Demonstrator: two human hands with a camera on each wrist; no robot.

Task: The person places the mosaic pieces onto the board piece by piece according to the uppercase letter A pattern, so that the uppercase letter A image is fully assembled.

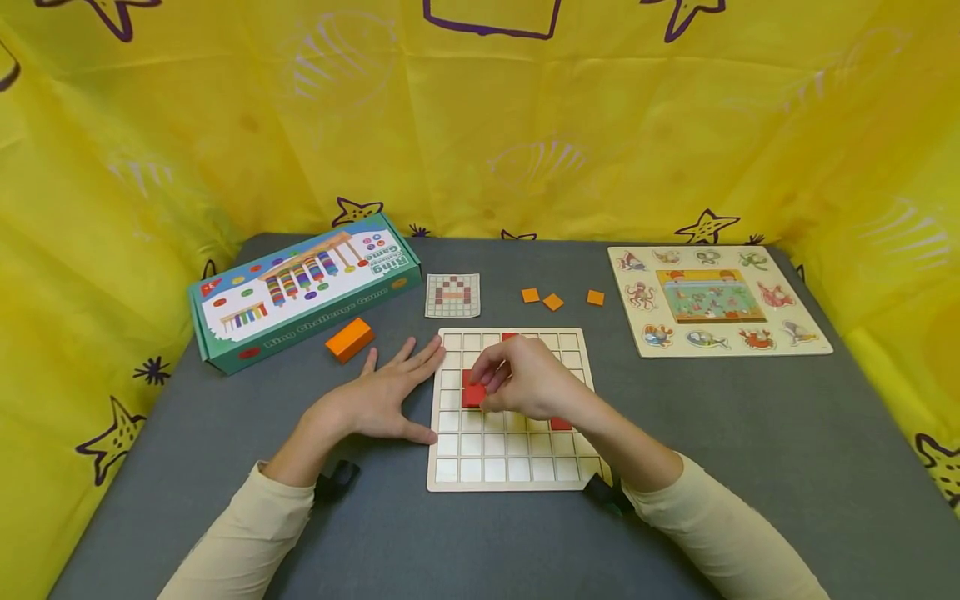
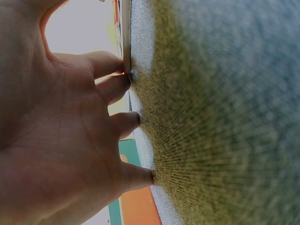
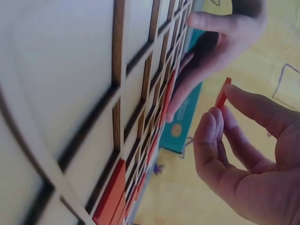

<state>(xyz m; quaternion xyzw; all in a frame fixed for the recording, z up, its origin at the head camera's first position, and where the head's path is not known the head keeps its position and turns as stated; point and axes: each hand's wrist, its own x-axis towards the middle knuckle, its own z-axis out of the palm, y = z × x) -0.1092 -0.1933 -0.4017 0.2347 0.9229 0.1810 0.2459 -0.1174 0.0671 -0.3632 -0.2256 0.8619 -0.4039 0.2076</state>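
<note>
On the grey table [image 1: 480, 542], the left hand [image 1: 382, 397], fingers spread, touches the left edge of a wooden grid board [image 1: 471, 469], while the right hand [image 1: 528, 381] pinches a red square tile [image 3: 223, 94] just above the board's cells. Past the board I see a small pattern card [image 1: 453, 306] and three orange square tiles [image 1: 553, 302], between a Ring Challenge Game box [image 1: 330, 304] and a sea-animal puzzle [image 1: 720, 340].
</note>
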